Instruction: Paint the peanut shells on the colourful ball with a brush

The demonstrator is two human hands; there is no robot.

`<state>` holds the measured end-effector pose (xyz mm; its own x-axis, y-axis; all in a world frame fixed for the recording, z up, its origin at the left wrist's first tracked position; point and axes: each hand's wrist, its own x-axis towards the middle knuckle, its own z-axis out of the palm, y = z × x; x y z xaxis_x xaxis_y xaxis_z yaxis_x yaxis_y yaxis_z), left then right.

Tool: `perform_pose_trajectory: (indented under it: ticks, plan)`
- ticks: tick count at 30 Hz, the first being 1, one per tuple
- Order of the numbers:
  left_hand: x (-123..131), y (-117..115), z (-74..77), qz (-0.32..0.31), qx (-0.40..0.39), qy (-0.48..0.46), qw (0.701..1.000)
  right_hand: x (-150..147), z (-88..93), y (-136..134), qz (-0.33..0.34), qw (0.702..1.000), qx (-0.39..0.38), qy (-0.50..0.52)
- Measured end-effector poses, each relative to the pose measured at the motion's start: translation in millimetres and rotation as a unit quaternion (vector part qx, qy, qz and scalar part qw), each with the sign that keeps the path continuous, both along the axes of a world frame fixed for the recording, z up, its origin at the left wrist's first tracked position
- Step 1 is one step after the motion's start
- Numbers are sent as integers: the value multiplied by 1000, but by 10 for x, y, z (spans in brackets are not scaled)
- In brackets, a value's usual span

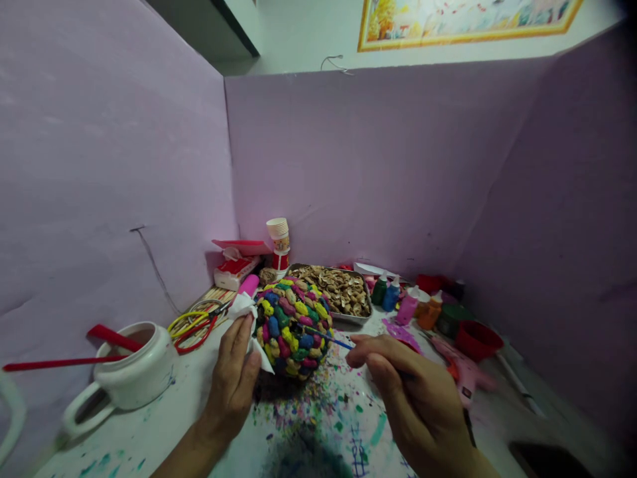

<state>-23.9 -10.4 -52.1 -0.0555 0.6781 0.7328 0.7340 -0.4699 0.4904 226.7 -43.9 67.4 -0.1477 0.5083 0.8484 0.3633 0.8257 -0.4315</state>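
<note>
Though the central ball looks mostly coloured, dark gaps remain; left hand loosely grips tissue, right hand pinches brush.

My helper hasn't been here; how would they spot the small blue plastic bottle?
On the paint-spattered white table, find the rectangular metal tray of brown shells. To its right, the small blue plastic bottle stands between a dark green bottle and a bright pink bottle: the only blue one.

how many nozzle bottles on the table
4 show: a dark green plastic bottle just right of the shallow metal tray, a blue plastic bottle beside it, then rightward a pink plastic bottle and an orange plastic bottle. More may be hidden behind.
</note>
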Motion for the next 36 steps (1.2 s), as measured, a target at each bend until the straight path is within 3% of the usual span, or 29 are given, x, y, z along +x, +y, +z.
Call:
perform_pose_trajectory:
  ticks: [9, 25, 36]
  plan:
    - [-25, 9, -21, -2, -16, -4, 1000, 25, 7, -8, -9, 1000, 5, -9]
    - [-5, -6, -4, -3, 0, -1, 1000, 68, -72, 7, 48, 997, -21, -53]
    - [3, 5, 13, -4, 10, 17, 1000, 110, -41, -16, 22, 998, -6, -56]
